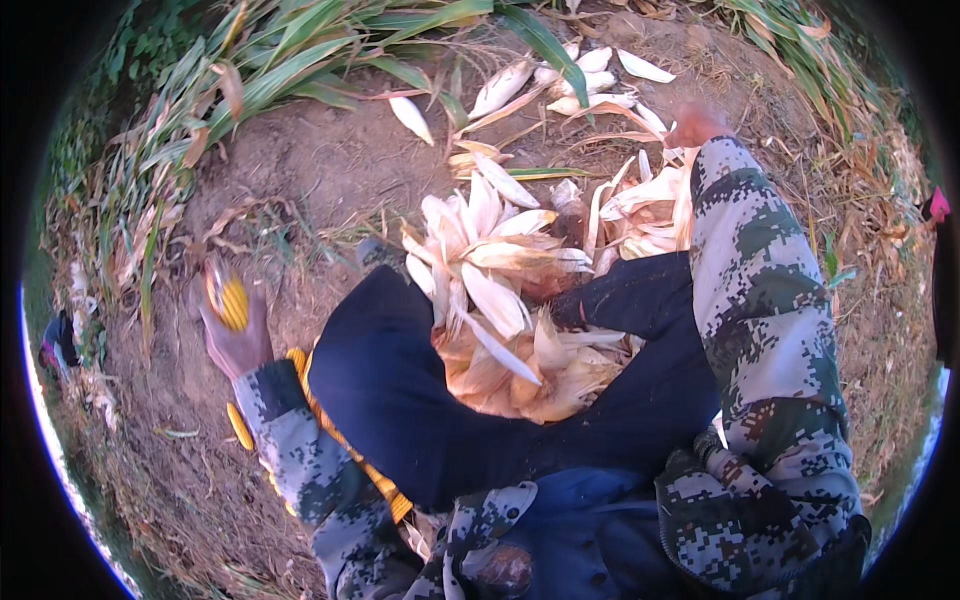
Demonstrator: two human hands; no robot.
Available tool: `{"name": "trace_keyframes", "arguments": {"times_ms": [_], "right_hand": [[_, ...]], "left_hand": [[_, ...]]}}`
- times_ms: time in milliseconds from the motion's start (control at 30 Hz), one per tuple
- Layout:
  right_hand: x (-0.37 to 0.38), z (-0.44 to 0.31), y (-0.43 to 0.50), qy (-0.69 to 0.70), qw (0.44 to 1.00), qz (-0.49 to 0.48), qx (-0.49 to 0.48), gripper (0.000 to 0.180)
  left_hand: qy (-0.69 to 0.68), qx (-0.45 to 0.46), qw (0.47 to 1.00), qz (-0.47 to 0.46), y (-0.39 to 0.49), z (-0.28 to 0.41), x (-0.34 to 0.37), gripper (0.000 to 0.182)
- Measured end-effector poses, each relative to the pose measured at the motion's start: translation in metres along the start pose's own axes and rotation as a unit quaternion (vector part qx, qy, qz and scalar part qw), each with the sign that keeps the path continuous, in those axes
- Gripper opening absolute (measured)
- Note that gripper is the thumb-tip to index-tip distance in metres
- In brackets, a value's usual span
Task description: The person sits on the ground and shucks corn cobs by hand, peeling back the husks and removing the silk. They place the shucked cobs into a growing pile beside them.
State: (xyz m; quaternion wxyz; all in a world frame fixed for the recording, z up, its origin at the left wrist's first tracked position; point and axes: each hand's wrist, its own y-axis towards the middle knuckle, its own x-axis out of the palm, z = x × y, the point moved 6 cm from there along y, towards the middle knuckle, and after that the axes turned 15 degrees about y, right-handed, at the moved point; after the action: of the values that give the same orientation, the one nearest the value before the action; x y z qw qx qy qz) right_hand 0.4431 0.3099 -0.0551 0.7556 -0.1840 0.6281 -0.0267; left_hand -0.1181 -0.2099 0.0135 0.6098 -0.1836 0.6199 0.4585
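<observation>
At the left, my left hand (238, 334) is closed round a husked yellow corn cob (229, 300), blurred by motion. More yellow cobs (390, 495) lie partly hidden along my left thigh, and one cob (240, 426) rests on the soil beside my left forearm. My right hand (697, 125), also blurred, is at the upper right by loose pale husks (651, 196); its fingers are unclear. Between my legs lies a heap of peeled corn husks (495, 277). Beyond it are several corn ears in pale husk (502, 88), with another such ear (411, 120) to their left.
Green and dry corn stalks (300, 67) border the ground at the upper left, and more leaves (817, 67) stand at the upper right. My bent legs (375, 405) surround the husk heap. A dark object (60, 341) with pink sits at the far left edge.
</observation>
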Motion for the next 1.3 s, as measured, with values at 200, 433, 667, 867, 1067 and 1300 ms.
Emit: {"name": "trace_keyframes", "arguments": {"times_ms": [200, 433, 667, 867, 1067, 1300], "right_hand": [[0.084, -0.048, 0.081, 0.115, 0.974, -0.118, -0.153, 0.053], [0.183, -0.103, 0.139, 0.517, 0.820, -0.242, 0.031, 0.041], [0.233, -0.099, 0.231, 0.779, 0.551, 0.076, 0.291, 0.062], [0.207, -0.119, 0.281, 0.424, 0.891, 0.078, -0.139, 0.108], [0.251, -0.110, 0.310, 0.671, 0.725, -0.054, 0.146, 0.047], [0.321, -0.072, 0.341, 0.813, 0.512, -0.063, 0.271, 0.047]], "left_hand": [[0.279, -0.076, 0.894, -0.343, -0.087, -0.142, 0.127, 0.073], [0.387, -0.088, 0.819, -0.414, -0.165, -0.222, 0.181, 0.072], [0.453, -0.088, 0.789, -0.405, -0.184, -0.247, 0.199, 0.072], [0.491, -0.060, 0.782, -0.380, -0.184, -0.276, 0.185, 0.071], [0.482, -0.043, 0.791, -0.375, -0.166, -0.265, 0.176, 0.071], [0.429, -0.021, 0.837, -0.339, -0.138, -0.198, 0.152, 0.062]]}}
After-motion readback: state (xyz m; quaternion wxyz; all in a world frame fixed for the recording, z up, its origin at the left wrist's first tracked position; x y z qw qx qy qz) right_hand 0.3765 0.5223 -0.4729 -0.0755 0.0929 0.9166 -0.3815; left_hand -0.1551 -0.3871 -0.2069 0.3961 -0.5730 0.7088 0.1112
